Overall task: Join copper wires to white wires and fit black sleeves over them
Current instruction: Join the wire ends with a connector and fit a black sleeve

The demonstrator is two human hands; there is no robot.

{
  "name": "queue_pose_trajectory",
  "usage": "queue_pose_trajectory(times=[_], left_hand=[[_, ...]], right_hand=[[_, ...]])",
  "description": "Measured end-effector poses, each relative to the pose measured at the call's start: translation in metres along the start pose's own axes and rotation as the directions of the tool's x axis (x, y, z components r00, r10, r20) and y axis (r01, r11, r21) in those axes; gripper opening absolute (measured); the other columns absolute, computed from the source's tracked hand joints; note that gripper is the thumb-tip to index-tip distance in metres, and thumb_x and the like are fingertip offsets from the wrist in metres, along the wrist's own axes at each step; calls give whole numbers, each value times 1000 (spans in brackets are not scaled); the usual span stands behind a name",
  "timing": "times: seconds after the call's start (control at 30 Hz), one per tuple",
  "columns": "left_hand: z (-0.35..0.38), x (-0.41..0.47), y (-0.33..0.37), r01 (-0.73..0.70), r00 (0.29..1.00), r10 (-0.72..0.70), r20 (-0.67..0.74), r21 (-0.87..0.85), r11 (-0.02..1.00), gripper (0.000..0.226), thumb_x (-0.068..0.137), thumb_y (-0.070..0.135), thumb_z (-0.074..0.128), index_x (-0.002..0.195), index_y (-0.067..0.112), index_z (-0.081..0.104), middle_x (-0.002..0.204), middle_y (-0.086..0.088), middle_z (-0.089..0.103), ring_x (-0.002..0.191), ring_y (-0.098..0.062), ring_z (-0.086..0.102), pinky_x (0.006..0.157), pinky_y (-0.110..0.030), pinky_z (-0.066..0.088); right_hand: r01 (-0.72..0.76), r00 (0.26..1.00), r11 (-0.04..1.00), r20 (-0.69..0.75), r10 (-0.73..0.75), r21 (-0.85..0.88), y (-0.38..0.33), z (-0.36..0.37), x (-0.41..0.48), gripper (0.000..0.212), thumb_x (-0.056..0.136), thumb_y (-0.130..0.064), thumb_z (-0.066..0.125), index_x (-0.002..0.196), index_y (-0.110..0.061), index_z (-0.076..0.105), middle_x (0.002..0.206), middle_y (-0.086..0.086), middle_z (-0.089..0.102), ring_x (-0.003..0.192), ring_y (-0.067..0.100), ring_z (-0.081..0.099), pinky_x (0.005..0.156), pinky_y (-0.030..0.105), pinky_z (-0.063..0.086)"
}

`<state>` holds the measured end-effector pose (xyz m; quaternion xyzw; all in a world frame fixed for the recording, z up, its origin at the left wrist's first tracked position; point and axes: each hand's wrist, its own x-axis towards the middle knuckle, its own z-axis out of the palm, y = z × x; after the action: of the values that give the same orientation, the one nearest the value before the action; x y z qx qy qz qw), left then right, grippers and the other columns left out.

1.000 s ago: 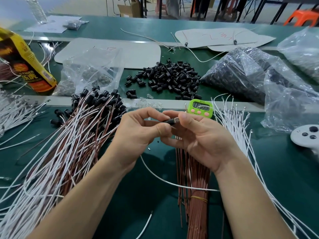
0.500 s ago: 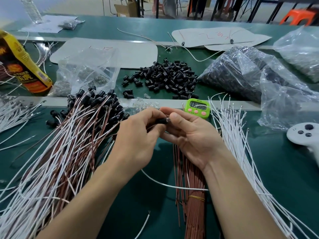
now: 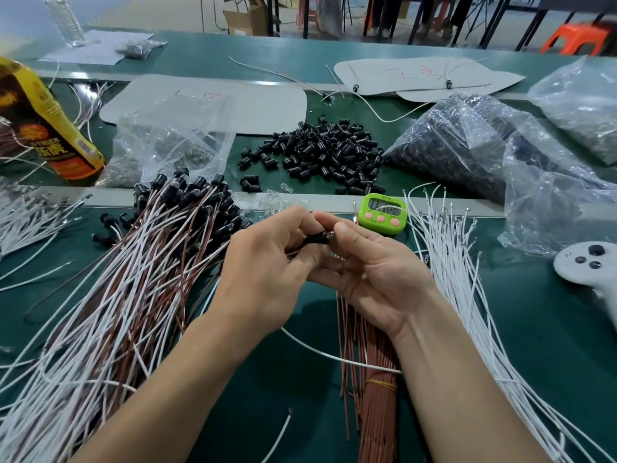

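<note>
Left hand (image 3: 267, 272) and right hand (image 3: 377, 275) both pinched black sleeve (image 3: 315, 237) between fingers (image 3: 344, 230), above tabletop (image 3: 534, 329). Sleeve looked tiny, light, hard, slick; best held by ends. White wire (image 3: 334, 357) trailed below fingers: thin, limp, likely kink-prone; grip near joint.

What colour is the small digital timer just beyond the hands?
The timer is bright green with three pink buttons; the head view shows it.

Under fingers (image 3: 302, 218), black sleeve (image 3: 316, 237) mostly hidden; timer (image 3: 382, 213) digits unreadable; controller (image 3: 576, 275) cut by right edge.
</note>
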<state>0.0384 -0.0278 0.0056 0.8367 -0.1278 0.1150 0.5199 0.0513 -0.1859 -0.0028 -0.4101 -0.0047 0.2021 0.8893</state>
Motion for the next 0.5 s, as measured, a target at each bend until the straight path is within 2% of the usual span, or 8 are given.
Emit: queue_pose_trajectory(times=[0.2, 0.27, 0.33, 0.4, 0.43, 0.5], left_hand=[[1, 2, 2, 69, 998, -70, -3, -131, 989, 24, 83, 2, 78, 83, 22, 65, 60, 17, 68, 50, 3, 62, 55, -12, 46], [2, 3, 0, 105, 993, -107, -43, -38, 994, 24, 81, 14, 83, 87, 28, 64, 62, 14, 70, 51, 0, 61, 56, -19, 45], [3, 2, 0, 120, 990, -109, -89, 118, 986, 30, 78, 31, 84, 90, 35, 58, 63, 17, 68, 48, -1, 55, 52, -14, 37], [3, 1, 1, 134, 988, -119, -98, 159, 978, 34, 75, 40, 83, 90, 36, 53, 71, 21, 70, 55, -2, 58, 53, -14, 39], [3, 1, 2, 151, 987, -143, -76, 103, 983, 32, 74, 41, 81, 89, 35, 53, 73, 18, 71, 56, -3, 59, 55, -14, 40], [4, 4, 3, 226, 974, -225, 23, -165, 960, 22, 77, 33, 77, 87, 28, 58, 72, 8, 71, 62, -8, 58, 65, -27, 46]], right_hand=[[-4, 999, 1000, -32, 3, -24, 3, 2, 3, 24, 86, -21, 63, 93, -12, 84, 95, 13, 79, 84, 25, 78, 72, 41, 64], [11, 998, 998, -62, -15, -67, 4, 3, 6, 24, 86, -24, 64, 94, -11, 83, 96, 14, 79, 83, 21, 77, 72, 38, 64], [35, 995, 992, -92, -46, -120, 3, 2, 9, 23, 84, -24, 66, 90, -10, 83, 94, 14, 78, 78, 19, 76, 67, 34, 63], [52, 991, 990, -119, -67, -130, 0, 0, 10, 19, 81, -22, 68, 82, -11, 83, 85, 10, 78, 73, 17, 75, 63, 29, 62], [59, 989, 991, -126, -74, -119, -1, -2, 10, 17, 80, -21, 69, 79, -12, 83, 82, 9, 77, 73, 16, 75, 64, 28, 61], [74, 987, 993, -135, -86, -90, -4, -7, 10, 14, 77, -19, 70, 74, -13, 82, 79, 8, 76, 73, 15, 74, 65, 26, 61]])
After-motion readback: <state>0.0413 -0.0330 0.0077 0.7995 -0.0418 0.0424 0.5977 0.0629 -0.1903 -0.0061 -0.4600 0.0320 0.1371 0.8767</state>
